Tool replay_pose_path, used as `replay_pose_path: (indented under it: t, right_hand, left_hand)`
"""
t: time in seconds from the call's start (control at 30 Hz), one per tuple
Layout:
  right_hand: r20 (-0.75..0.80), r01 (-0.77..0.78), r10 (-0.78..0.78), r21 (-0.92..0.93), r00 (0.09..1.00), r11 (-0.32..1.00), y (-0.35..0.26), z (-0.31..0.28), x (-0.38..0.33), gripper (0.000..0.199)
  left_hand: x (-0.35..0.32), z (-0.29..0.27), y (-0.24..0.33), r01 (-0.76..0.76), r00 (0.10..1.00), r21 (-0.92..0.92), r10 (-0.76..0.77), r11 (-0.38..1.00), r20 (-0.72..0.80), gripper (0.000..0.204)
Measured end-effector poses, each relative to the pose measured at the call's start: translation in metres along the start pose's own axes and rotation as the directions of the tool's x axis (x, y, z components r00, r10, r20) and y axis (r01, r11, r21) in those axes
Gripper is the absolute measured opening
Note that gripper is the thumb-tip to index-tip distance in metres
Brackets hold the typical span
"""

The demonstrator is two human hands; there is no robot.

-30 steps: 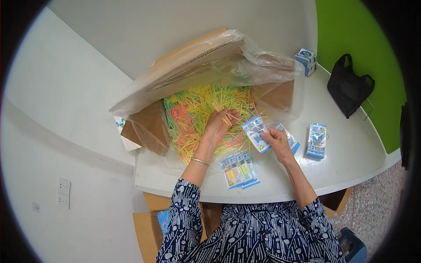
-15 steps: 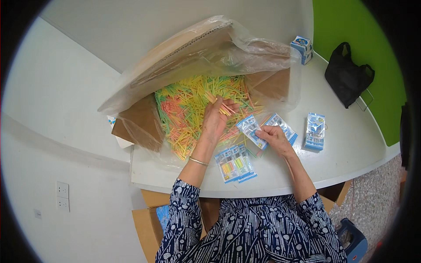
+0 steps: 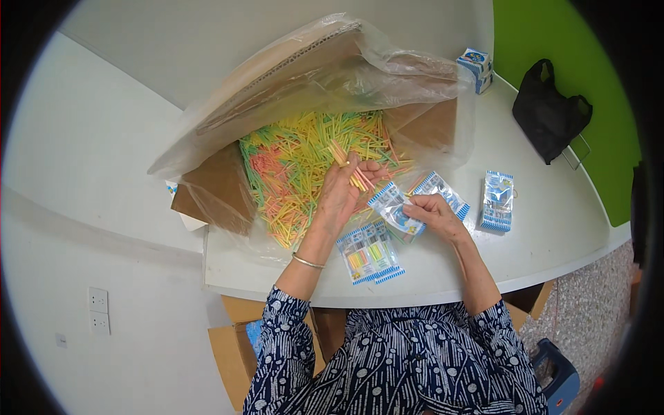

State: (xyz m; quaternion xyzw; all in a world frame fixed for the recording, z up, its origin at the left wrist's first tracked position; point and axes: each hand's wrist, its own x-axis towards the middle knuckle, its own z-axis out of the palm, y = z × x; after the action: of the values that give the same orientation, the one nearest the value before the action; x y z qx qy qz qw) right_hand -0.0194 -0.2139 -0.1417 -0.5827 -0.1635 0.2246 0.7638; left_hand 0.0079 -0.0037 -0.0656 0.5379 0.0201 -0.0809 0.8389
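A small bundle of thin pastel sticks (image 3: 359, 178), pink and yellow, lies in the grip of my left hand (image 3: 340, 191), palm turned up. Beneath and beyond it, many loose yellow, green and pink sticks (image 3: 304, 159) fill a cardboard box (image 3: 422, 128) lined with clear plastic. Between the thumb and fingers of my right hand (image 3: 436, 213) is a blue-and-white packet (image 3: 389, 205), its near end covered by the fingers. Another packet (image 3: 443, 189) lies just behind that hand. Filled packets (image 3: 370, 254) with coloured sticks showing through rest on the table in front of me.
A stack of blue-and-white packets (image 3: 496, 201) sits on the white table (image 3: 443, 273) at the right. Small boxes (image 3: 476, 69) and a black bag (image 3: 550, 111) are farther back. Open cartons (image 3: 232, 349) stand below the table edge.
My left hand has turned slightly, with its fingers closer to the packet. The packet in my right hand has shifted a little to the left.
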Motion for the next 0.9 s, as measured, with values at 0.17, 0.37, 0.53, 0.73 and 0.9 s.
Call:
replay_pose_path:
  t: [0.17,0.37,0.53,0.73,0.9]
  right_hand:
    - [0.035,-0.045,0.046,-0.031,0.998,0.998,-0.005,0.003,-0.002,0.023]
    - [0.045,-0.055,0.057,-0.048,0.997,0.997,0.0,0.002,-0.001,0.023]
    - [0.039,-0.055,0.057,-0.048,0.998,0.997,-0.004,0.002,-0.003,0.023]
    - [0.082,-0.063,0.068,-0.067,0.994,0.996,0.0,-0.002,-0.002,0.024]
    - [0.104,-0.062,0.067,-0.051,0.992,0.997,-0.005,0.001,-0.003,0.025]
  left_hand:
    - [-0.012,0.01,0.003,0.043,0.999,0.057,-0.044,0.997,0.008,0.033]
    - [-0.02,0.022,-0.003,-0.008,0.999,0.182,-0.002,0.983,0.051,0.035]
    - [-0.021,0.016,0.0,-0.01,0.999,0.114,0.005,0.993,0.046,0.033]
    - [-0.023,0.017,-0.012,0.017,0.997,0.136,-0.027,0.991,0.072,0.038]
    - [-0.022,0.022,-0.016,0.041,0.999,0.144,-0.042,0.989,0.008,0.04]
